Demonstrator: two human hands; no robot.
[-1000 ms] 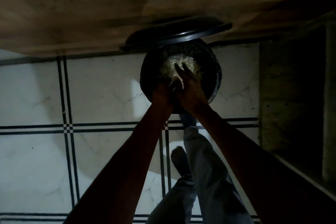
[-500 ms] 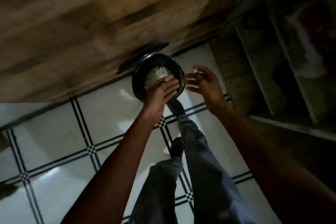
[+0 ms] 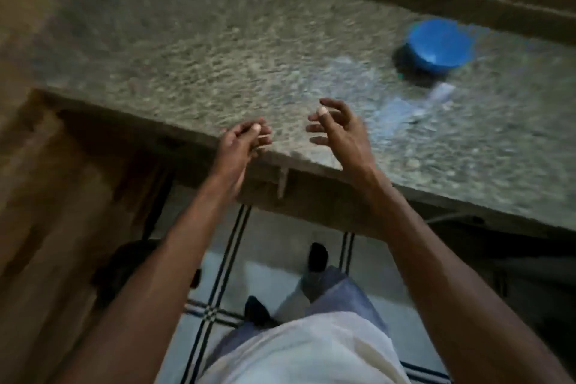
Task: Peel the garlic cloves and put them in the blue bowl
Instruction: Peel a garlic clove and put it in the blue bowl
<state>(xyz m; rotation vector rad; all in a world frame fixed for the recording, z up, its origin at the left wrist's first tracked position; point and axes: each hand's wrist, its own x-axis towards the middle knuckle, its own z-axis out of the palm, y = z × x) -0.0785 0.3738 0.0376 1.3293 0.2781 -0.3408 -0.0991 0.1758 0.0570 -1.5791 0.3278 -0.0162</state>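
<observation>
Blurred, dim view down over a speckled stone bench [image 3: 193, 50] seen from above. Blue bowl [image 3: 439, 44] on the bench toward its far right, near the raised back ledge; contents not discernible. Just nearer than the bowl, a pale, clear plastic-looking scrap [image 3: 441, 91] lying on the stone, with a faint bluish smear beside it, too blurred to name. No garlic cloves distinguishable anywhere in the blur. Left hand [image 3: 241, 142] raised over the bench's near edge, well left of the bowl, fingers loosely curled, thumb close to the fingertips; impossible to tell whether anything is pinched there. Right hand [image 3: 338, 126] just right of the left one and apart from it, above the bench surface, fingers spread and slightly bent, holding nothing visible, a pale fingernail catching the light. Both forearms bare, reaching up from the lower frame. Below the bench edge, white floor tiles [image 3: 271, 271] with dark double lines, grey trouser legs and dark feet. Left of the bench, a brown wooden surface [image 3: 46, 212], with a dark round shape [image 3: 124, 262] low against it, unidentifiable.
</observation>
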